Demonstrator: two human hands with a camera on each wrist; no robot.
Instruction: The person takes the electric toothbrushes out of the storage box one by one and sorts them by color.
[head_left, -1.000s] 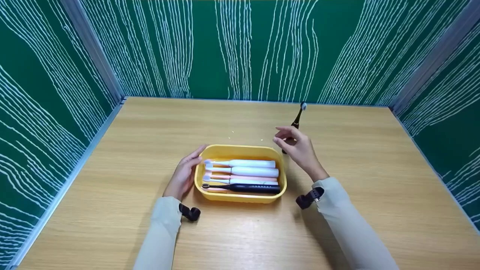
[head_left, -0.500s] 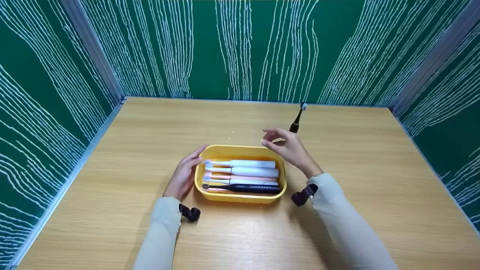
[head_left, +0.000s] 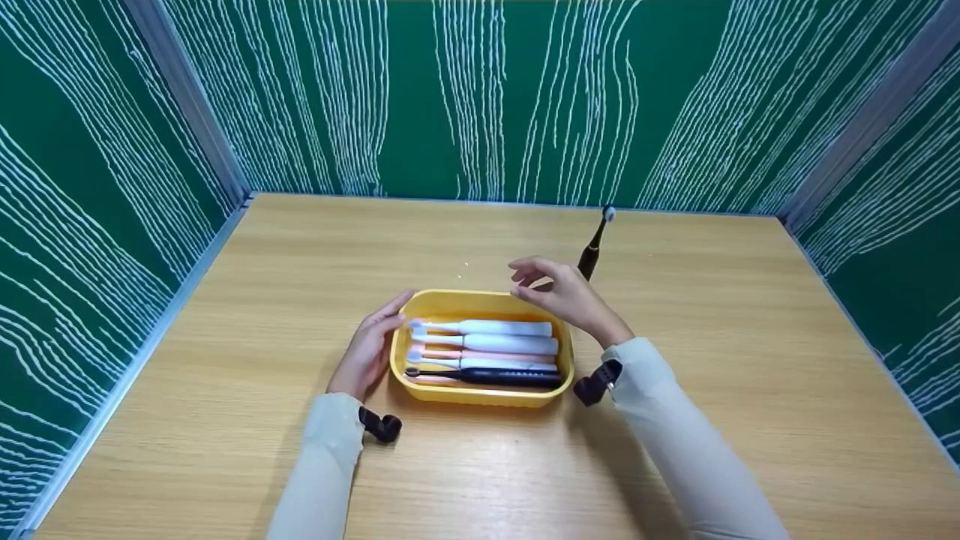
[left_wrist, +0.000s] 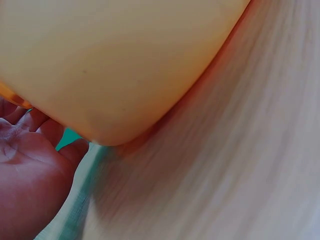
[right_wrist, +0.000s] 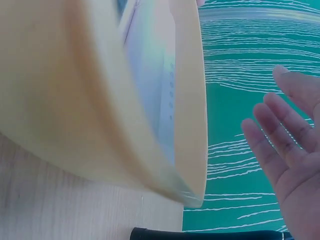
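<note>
A yellow basket stands on the table and holds several electric toothbrushes lying side by side. Among them are a white toothbrush and a black toothbrush, which lies nearest the front. My left hand rests against the basket's left side, its fingers extended along the wall and rim. Above the far right corner hovers my right hand, with loosely bent fingers and nothing between them. Behind it, another black electric toothbrush lies on the table, head pointing away, its lower handle hidden by the hand.
The wooden table meets a green back wall with white wavy lines. Similar panels enclose the left and right sides. Tiny pale specks lie on the table behind the basket.
My right hand has moved left from over the loose black toothbrush to above the basket's far rim, uncovering more of that toothbrush. The left hand and basket have stayed in place.
</note>
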